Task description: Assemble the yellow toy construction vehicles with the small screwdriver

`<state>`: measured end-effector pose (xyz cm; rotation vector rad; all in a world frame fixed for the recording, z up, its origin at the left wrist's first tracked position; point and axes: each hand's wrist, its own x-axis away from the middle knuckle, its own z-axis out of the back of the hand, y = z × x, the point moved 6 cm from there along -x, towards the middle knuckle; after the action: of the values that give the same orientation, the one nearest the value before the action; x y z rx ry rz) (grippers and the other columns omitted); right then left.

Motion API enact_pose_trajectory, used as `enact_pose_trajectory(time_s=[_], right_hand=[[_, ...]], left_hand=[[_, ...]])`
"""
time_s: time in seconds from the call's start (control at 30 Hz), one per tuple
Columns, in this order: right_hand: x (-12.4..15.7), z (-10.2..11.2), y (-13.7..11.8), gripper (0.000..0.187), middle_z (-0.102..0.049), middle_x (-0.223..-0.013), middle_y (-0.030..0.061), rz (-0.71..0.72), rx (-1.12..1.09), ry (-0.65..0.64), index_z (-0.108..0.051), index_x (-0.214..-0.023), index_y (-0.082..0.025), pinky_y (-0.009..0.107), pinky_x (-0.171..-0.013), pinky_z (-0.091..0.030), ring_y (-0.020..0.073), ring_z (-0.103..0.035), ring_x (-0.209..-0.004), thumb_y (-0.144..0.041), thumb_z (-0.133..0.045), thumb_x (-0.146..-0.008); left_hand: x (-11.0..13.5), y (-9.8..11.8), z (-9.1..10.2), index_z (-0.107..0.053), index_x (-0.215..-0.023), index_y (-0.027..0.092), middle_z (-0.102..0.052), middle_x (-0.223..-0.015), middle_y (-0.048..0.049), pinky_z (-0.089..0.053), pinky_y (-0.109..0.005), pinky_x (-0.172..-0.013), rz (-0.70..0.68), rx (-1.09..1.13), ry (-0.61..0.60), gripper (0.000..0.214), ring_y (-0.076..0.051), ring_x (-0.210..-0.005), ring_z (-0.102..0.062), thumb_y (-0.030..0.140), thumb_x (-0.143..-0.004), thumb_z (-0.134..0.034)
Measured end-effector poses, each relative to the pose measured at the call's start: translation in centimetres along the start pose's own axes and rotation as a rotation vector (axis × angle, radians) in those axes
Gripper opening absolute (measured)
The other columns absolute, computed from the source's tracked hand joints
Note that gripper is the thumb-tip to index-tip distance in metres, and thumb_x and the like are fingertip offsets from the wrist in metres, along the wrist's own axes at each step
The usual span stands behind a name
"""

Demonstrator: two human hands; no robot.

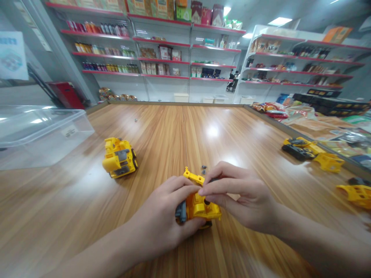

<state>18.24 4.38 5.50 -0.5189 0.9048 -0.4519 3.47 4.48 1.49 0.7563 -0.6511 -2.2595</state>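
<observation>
A yellow toy construction truck with grey parts and dark wheels sits low in the middle of the wooden table. My left hand is wrapped round its left side, the thumb along the near edge. Over the top of the toy, my right hand has its fingertips pinched together; whatever is between them is too small or hidden to make out. A yellow arm piece sticks out beyond my left fingers. Just past it lie small grey pieces on the table.
Another yellow toy truck stands to the left, near a clear plastic bin. On the right are a yellow tracked toy and a further yellow toy. Bagged goods lie beyond the right edge; stocked shelves stand behind.
</observation>
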Motion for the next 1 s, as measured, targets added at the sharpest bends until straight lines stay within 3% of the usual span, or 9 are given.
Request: enact_pose_trajectory(time_s=[0.17, 0.6, 1.0], right_hand=[[0.1, -0.3, 0.0, 0.039, -0.067, -0.1, 0.0078, -0.003, -0.027, -0.065, -0.061, -0.124, -0.018, 0.036, -0.077, -0.053, 0.0191, -0.06, -0.09, -0.004, -0.053, -0.088], [0.4, 0.1, 1.2, 0.025, -0.061, -0.094, 0.0049, -0.218, -0.002, -0.041, -0.061, -0.106, -0.019, 0.032, -0.07, -0.045, 0.0173, -0.055, -0.082, -0.009, -0.059, -0.083], [0.4, -0.1, 1.3, 0.019, -0.059, -0.09, 0.0026, -0.239, 0.02, -0.01, -0.06, -0.099, -0.018, 0.032, -0.069, -0.043, 0.0155, -0.053, -0.078, -0.011, -0.063, -0.082]], left_hand=[[0.0, -0.1, 0.2, -0.059, -0.114, 0.023, -0.061, -0.11, -0.0049, -0.05, -0.035, -0.086, -0.002, -0.015, 0.029, 0.038, -0.02, -0.099, -0.059, 0.026, -0.079, -0.072], [0.2, 0.1, 0.1, -0.06, -0.116, 0.024, -0.061, -0.114, -0.0043, -0.049, -0.035, -0.091, 0.021, 0.001, 0.004, 0.039, -0.02, -0.103, -0.058, 0.025, -0.079, -0.071], [0.0, 0.0, 0.0, -0.061, -0.115, 0.022, -0.061, -0.114, -0.0054, -0.048, -0.034, -0.091, 0.037, -0.004, -0.005, 0.037, -0.02, -0.104, -0.058, 0.025, -0.08, -0.071]])
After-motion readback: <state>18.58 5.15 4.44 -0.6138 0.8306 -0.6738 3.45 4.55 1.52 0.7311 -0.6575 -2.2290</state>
